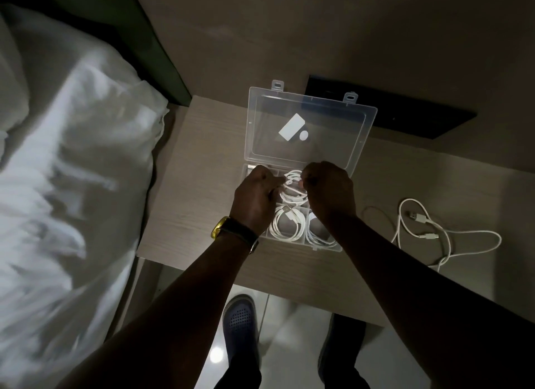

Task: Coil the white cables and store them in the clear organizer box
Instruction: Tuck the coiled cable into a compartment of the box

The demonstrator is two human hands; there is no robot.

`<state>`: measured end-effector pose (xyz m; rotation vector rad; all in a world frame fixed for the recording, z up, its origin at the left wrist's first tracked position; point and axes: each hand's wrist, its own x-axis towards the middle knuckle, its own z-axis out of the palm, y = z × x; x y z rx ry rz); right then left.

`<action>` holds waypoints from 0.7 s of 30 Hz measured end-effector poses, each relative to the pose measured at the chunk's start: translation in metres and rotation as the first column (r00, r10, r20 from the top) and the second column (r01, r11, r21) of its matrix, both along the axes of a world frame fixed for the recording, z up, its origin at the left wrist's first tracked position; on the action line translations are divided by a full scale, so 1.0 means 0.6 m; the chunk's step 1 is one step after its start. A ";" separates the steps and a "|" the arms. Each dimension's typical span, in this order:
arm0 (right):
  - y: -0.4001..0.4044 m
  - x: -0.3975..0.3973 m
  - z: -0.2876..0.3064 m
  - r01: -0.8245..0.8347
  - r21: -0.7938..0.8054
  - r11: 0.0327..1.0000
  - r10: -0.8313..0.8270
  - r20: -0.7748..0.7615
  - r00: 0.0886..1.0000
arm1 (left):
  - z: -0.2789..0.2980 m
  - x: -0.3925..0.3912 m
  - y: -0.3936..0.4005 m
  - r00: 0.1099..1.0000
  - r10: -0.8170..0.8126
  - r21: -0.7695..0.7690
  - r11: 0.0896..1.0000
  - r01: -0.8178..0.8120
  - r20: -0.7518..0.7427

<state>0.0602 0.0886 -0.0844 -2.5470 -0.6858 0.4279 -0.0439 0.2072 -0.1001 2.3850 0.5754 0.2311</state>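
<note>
Loosely coiled white cable (293, 189) — both hands' fingers (279, 182) around it

The organizer box (307, 168) sits on the table (188, 168), bed (72, 157) left, loose cable (428, 229) right.

Your bare forearms reach forward side by side. Your left hand (254, 197), back up with fingers curled under, nearly meets your right hand (328, 187), also knuckles up and pinched closed; a gold wristwatch (231, 229) circles your left wrist.
</note>
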 end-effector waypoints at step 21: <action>-0.029 0.000 0.009 -0.471 -0.355 0.808 0.560 0.213 0.801 | 0.005 0.030 0.022 0.930 -0.147 -0.048 0.989 0.140 -0.338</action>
